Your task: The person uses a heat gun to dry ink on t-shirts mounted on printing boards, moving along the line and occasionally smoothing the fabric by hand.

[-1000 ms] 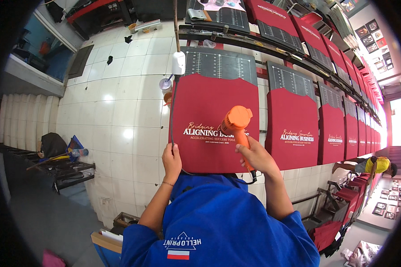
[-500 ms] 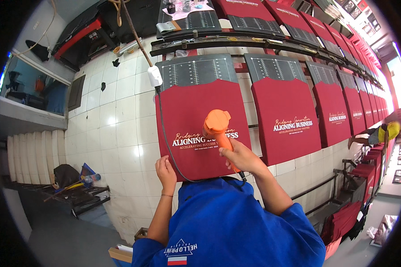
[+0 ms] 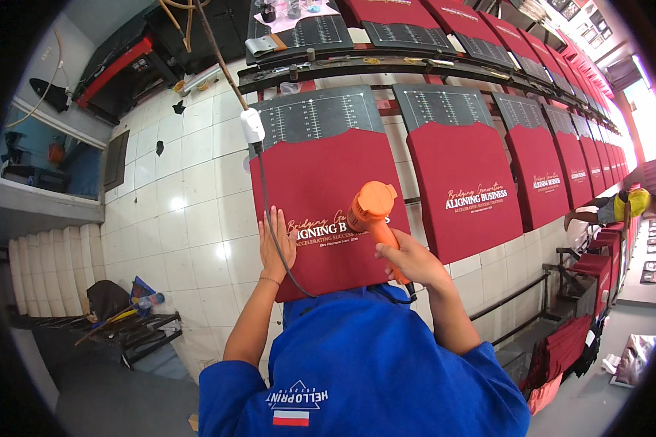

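Note:
A dark red shirt [image 3: 321, 171] with a white and gold print lies stretched over a black board [image 3: 315, 113] with white ruled scales. My right hand [image 3: 414, 261] is closed around the handle of an orange heat gun [image 3: 372, 204]. Its nozzle end sits over the right part of the print and hides some of the letters; the gap to the cloth is hard to judge. My left hand [image 3: 277, 244] lies flat on the shirt's left edge, fingers stretched out beside the print. The heat gun's black cord [image 3: 267, 197] passes by those fingers.
A white socket [image 3: 252, 125] hangs on a cable at the board's left edge. More boards with red shirts [image 3: 465, 193] run off to the right, and a second row stands behind a dark rail [image 3: 386, 65]. A person in a yellow top [image 3: 638, 205] is at far right.
My left hand has moved up and opened flat on the shirt's left edge. The heat gun in my right hand has shifted slightly right along the print.

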Action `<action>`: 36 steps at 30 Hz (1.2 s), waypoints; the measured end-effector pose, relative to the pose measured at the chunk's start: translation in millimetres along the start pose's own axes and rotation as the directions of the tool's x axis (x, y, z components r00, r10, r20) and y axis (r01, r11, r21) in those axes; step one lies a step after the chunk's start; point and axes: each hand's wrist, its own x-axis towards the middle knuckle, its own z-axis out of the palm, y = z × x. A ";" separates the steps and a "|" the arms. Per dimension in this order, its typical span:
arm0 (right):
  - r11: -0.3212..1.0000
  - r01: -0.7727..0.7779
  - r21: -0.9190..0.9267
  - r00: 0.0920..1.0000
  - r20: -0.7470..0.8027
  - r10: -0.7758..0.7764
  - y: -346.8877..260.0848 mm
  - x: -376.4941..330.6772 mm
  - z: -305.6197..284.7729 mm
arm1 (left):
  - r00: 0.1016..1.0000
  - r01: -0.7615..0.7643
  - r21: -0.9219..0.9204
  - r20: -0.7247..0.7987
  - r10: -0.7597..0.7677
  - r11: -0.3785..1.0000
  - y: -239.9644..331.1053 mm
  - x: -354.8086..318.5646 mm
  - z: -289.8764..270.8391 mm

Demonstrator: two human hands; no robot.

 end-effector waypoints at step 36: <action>0.995 0.024 0.098 0.972 -0.236 0.000 18.5 -11.6 -4.7 | 0.974 -0.222 0.006 0.045 0.222 0.975 -5.9 81.6 12.4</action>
